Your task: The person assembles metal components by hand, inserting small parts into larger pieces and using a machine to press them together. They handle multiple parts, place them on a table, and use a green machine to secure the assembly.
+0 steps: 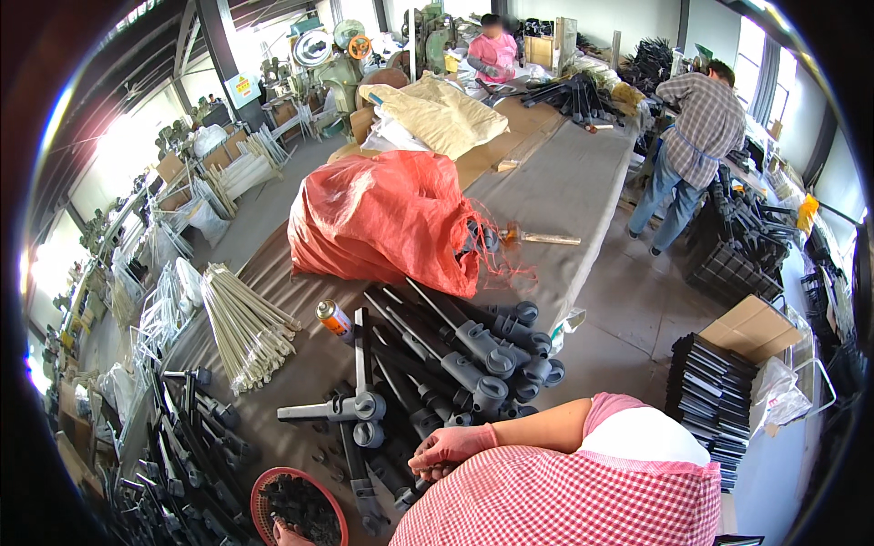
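Note:
At the lower edge my left hand (289, 535) reaches into a red round plastic basket (258, 496) of small black parts (300, 506). Its fingertips are bent together among the parts; what they grip is too small to make out. My right hand (455, 446), in a pink glove, is closed in front of my checked apron (555, 500), with something dark under its fingers. Just beyond it lies a pile of black tubes with grey jointed ends (487, 391). One grey jointed bracket (364, 406) lies crosswise left of my right hand.
An orange spray can (334, 318) and a bundle of pale rods (244, 328) stand left. Ahead are a red woven sack (378, 218) and a wooden-handled hammer (542, 237). One person (696, 136) stands at the right; another in pink (492, 55) is at the far end.

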The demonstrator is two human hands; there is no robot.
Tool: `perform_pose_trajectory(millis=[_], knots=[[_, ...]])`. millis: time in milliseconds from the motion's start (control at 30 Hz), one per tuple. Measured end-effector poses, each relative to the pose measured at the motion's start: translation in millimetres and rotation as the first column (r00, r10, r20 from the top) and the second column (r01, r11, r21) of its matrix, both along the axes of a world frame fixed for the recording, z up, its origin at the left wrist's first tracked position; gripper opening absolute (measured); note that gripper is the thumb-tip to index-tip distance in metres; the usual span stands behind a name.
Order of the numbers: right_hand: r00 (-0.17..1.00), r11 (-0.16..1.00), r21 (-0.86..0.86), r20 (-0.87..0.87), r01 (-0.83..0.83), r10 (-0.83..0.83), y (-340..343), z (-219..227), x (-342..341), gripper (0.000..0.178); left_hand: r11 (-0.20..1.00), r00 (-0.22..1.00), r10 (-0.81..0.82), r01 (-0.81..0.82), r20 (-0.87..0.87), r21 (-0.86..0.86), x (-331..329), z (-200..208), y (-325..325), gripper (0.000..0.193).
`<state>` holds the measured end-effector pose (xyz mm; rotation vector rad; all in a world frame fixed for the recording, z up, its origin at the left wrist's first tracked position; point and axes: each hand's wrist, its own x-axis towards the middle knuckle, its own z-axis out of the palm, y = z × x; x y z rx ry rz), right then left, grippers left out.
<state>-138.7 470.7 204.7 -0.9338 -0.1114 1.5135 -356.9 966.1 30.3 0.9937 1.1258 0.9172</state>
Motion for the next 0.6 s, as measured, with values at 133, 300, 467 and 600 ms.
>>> perform_pose_trajectory(millis=[133, 300, 467, 600], knots=[[0.998, 0.999, 0.019, 0.043, 0.049, -0.049, 2, -2, -1, 0.026, 0.932, 0.950, -0.310, 0.313, -0.043, 0.181, 27, 41, -44, 0.028], [0.986, 0.986, 0.064, -0.068, 0.155, -0.151, 5, 8, 0, 0.029, 0.832, 0.812, -0.532, 0.554, 0.240, -0.030, 77, 115, -157, 0.018], [0.947, 0.990, 0.026, 0.288, 0.139, -0.140, 9, 20, 5, 0.026, 0.592, 0.568, -0.742, 0.804, 0.356, -0.050, 110, 163, -266, 0.019], [0.932, 0.996, 0.073, 0.354, 0.060, -0.082, 9, 19, 6, 0.028, 0.506, 0.452, -0.830, 0.857, 0.329, 0.098, 122, 176, -306, 0.027]])
